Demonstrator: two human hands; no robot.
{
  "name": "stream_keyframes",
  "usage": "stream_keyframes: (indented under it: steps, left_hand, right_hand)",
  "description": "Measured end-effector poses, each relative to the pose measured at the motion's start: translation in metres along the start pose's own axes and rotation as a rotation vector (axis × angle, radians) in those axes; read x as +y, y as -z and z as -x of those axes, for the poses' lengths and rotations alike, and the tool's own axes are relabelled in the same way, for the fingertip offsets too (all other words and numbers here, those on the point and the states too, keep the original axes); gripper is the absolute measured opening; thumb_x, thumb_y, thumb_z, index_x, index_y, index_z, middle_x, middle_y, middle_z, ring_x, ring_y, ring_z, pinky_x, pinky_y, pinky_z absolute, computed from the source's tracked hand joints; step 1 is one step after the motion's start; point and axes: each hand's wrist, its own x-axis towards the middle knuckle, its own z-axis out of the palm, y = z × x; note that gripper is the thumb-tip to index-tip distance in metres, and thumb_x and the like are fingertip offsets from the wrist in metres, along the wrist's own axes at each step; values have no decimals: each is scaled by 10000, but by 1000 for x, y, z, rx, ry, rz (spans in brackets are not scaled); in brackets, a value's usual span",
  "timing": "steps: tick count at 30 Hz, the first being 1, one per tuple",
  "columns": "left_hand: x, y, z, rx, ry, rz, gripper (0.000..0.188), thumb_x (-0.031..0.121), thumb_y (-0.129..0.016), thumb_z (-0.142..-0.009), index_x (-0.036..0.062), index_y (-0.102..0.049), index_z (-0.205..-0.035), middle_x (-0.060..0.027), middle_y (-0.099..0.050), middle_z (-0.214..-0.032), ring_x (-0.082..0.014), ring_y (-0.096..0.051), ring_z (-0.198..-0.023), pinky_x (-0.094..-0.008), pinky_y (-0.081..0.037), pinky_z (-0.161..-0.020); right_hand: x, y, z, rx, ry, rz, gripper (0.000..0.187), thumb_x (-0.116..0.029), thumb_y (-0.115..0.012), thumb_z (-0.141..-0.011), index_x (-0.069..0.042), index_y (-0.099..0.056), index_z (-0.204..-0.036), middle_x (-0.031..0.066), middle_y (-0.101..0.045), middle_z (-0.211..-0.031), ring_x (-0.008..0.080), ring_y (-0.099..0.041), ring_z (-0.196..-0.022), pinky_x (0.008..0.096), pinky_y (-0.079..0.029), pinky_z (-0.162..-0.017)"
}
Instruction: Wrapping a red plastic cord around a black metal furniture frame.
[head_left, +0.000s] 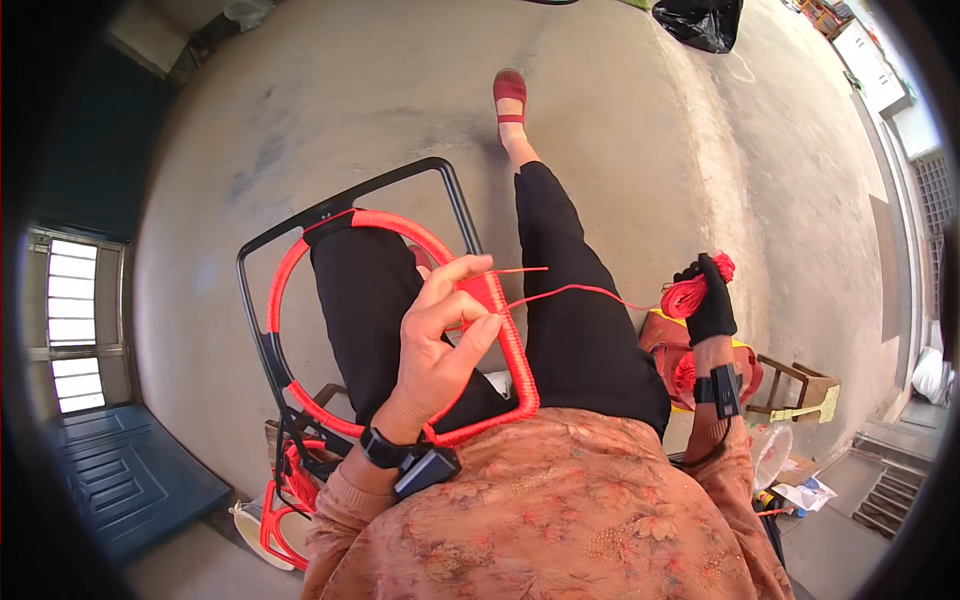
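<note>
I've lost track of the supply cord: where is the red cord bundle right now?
In the head view the red cord bundle is out to the person's right, gripped in the gloved right hand, beside the right thigh and above the wooden stool.

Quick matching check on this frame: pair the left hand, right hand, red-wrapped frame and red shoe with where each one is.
1. left hand
2. right hand
3. red-wrapped frame
4. red shoe

A. on the outstretched foot, on the concrete
B. pinching red cord at the frame's edge
C. across the lap
D. out to the side, in a black glove, holding a cord bundle

Pairs: 1-B, 2-D, 3-C, 4-A
</note>
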Motion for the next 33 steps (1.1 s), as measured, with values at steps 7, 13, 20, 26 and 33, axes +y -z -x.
stream_keyframes:
  steps: [7, 13, 20, 26, 33]
  left_hand:
    - [1, -3, 8, 77, -78, -164, 143, 141, -678, -803, 27, -622, -737, -222, -474, -1323, -301, -510, -1167, -445, -401, -954]
    - [-9, -4, 5, 331, -87, -214, 117, 103, -671, -807, 3, -613, -828, -189, -524, -1201, -272, -544, -1067, -378, -445, -892]
    - [-29, -10, 4, 301, 483, 453, 186, 162, -509, -968, 8, -535, -1069, -81, -614, -932, -114, -603, -682, -221, -488, -532]
    - [17, -1, -15, 182, 401, 504, 178, 187, -496, -976, 21, -556, -957, -43, -616, -739, -70, -518, -490, -191, -371, -374]
    - [125, 34, -68, -7, -158, 324, 547, 389, -467, -974, -110, -456, -1198, -43, -566, -677, -50, -432, -431, -186, -342, -357]
  right_hand:
    - [7, -201, 135, -909, 140, 822, 253, -59, -603, -859, 15, -605, -1101, 87, -662, -926, 146, -648, -799, 280, -508, -675]
    - [28, -204, 120, -909, 484, 943, 320, -72, -677, -808, 9, -610, -1110, 69, -663, -896, 131, -636, -787, 282, -515, -691]
    - [20, -176, 106, -575, 151, 844, 299, -100, -734, -758, 28, -630, -1008, 75, -669, -842, 119, -636, -772, 277, -519, -685]
    - [17, -136, 89, -432, 120, 807, 153, -57, -684, -800, 13, -638, -928, 68, -667, -785, 139, -645, -720, 296, -539, -628]
    - [-16, -115, 70, -221, 297, 781, 95, -36, -641, -836, 16, -638, -916, 83, -647, -775, 157, -627, -616, 284, -527, -552]
